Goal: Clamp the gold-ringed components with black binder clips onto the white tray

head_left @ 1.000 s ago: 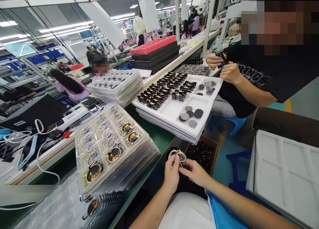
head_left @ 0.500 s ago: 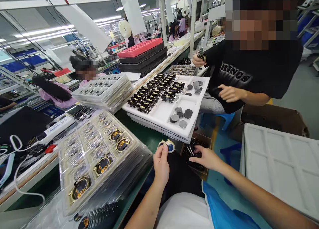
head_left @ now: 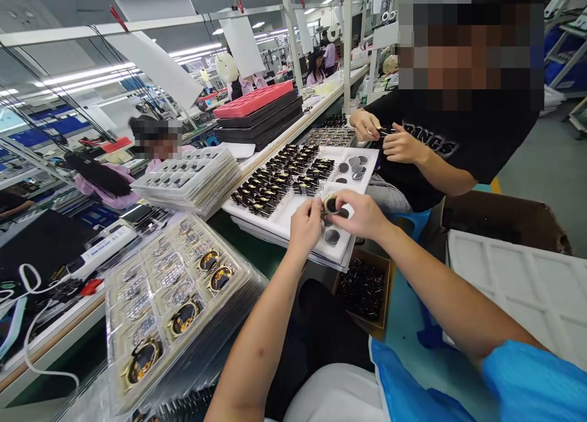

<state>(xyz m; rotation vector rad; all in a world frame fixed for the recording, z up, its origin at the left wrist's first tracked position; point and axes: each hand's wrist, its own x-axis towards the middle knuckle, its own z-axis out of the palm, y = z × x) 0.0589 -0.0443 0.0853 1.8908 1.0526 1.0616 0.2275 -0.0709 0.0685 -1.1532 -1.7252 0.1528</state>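
Observation:
My left hand [head_left: 306, 227] is closed, pinching a small gold-rimmed watch case [head_left: 331, 204] at its left edge. From the right, my right hand [head_left: 364, 215] closes thumb and forefinger on the same case, whose round face looks dark. Anything else between the fingers is too small to make out. Both hands are over the front of a white foam tray [head_left: 293, 209]. Grey round discs [head_left: 332, 236] lie in the tray just below my fingers, partly covered by them. Rows of black-and-gold parts [head_left: 279, 178] fill its left side.
At left, stacked clear trays [head_left: 172, 342] hold gold watch cases and small metal parts. Below the foam tray stands a cardboard box [head_left: 387, 296] of small black pieces. Across the tray, a co-worker's hands [head_left: 387, 137] hold a small part. White trays [head_left: 518, 275] sit at right.
Both my hands have risen to the foam tray, the left with the watch case. My right hand has left the cardboard box and now meets the case. The co-worker's hands have come together.

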